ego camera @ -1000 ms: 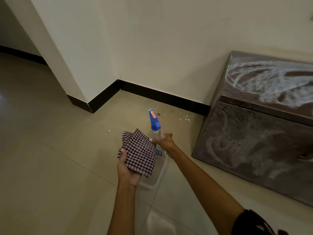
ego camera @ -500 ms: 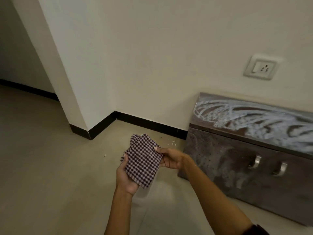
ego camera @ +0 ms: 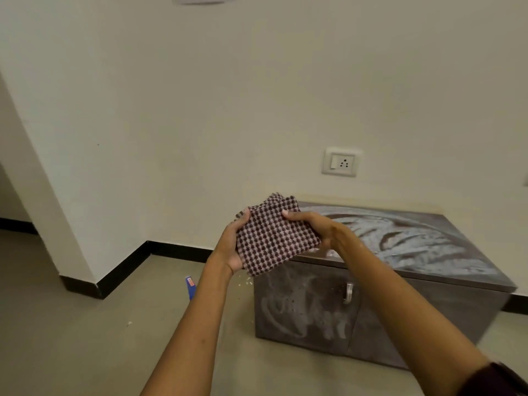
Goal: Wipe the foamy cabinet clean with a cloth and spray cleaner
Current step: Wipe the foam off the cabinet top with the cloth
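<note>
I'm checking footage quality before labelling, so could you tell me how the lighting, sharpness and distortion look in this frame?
Head view: dim, warm, even light with no hard shadows or glare; wide-angle bending at the edges tilts the wall corner; the checked cloth and cabinet read softly, the foam swirls slightly smeared; the forearms near the bottom edge are blurred.

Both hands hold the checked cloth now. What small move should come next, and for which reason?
Probably lower the checked cloth, held by the left hand and the right hand, onto the near left corner of the cabinet top. Foam swirls cover that top, the cloth hangs just above it, and the spray bottle stands on the floor, in neither hand.
</note>
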A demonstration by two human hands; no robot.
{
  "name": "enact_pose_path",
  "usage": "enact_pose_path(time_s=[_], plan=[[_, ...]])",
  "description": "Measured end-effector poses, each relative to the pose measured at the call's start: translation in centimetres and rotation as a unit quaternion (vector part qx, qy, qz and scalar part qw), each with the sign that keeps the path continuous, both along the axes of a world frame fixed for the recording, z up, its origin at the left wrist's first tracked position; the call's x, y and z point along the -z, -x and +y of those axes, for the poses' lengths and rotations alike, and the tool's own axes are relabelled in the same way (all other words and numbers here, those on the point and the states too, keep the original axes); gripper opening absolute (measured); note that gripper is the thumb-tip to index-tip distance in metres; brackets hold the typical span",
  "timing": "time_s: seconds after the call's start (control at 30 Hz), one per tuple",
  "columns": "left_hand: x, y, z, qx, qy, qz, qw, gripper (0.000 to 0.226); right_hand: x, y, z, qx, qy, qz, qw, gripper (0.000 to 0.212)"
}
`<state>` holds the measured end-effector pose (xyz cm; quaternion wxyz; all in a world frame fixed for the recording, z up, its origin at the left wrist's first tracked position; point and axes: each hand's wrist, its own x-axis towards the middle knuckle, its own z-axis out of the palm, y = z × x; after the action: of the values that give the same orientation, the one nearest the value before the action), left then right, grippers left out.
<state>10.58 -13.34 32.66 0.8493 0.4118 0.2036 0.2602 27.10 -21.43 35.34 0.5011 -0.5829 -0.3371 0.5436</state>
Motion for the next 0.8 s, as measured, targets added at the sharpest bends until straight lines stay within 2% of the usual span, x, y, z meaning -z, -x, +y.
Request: enact_pose_path(time_s=[0.13,0.27,0.33,0.37,0.43,0.5,0.53,0.6,0.67,0.7,0.77,0.8], plan=[[-1.7,-5.8,-0.5,0.030,-0.005,0.046,0.998,0.028,-0.5,-4.8,-2.2,0.063,-0.027,-0.003,0.998,0.021],[-0.4,-10.7,1.5,-0.077,-0.085,0.110,0.987,0.028,0.0,-9.3,-3.5,0.167,-0.066,-0.028,0.983,0.027],[1.0,-12.0,3.5,-0.157,-0.137,0.140,0.968,0.031,-0.2,-10.9,-3.2,0.212,-0.093,-0.107,0.967,0.029],[1.6,-12.3,4.7,-0.196,-0.168,0.160,0.953,0.030,-0.2,-11.5,-2.6,0.232,-0.106,-0.180,0.950,0.026],[3.0,-12.5,6.6,-0.249,-0.218,0.197,0.923,0.022,0.2,-11.9,-0.6,0.258,-0.126,-0.372,0.883,0.028],[4.5,-12.9,8.0,-0.260,-0.242,0.219,0.909,0.016,1.7,-11.3,2.2,0.235,-0.103,-0.527,0.810,0.038],[5.1,-13.2,8.4,-0.254,-0.247,0.224,0.908,0.016,2.9,-10.8,3.6,0.199,-0.076,-0.565,0.797,0.045],[6.5,-13.8,8.7,-0.237,-0.269,0.238,0.903,0.019,6.1,-9.3,5.9,0.092,-0.004,-0.600,0.795,0.052],[7.9,-14.1,8.8,-0.247,-0.304,0.260,0.883,0.024,9.6,-7.7,7.5,-0.009,0.051,-0.660,0.749,0.058],[8.5,-14.1,9.0,-0.259,-0.321,0.274,0.869,0.026,10.9,-7.2,8.1,-0.023,0.061,-0.683,0.727,0.065],[9.8,-13.7,9.4,-0.283,-0.357,0.301,0.838,0.028,11.9,-7.3,9.1,0.008,0.042,-0.685,0.727,0.076],[10.4,-13.5,9.8,-0.295,-0.370,0.312,0.824,0.029,12.0,-7.9,9.6,0.034,0.030,-0.679,0.733,0.073]])
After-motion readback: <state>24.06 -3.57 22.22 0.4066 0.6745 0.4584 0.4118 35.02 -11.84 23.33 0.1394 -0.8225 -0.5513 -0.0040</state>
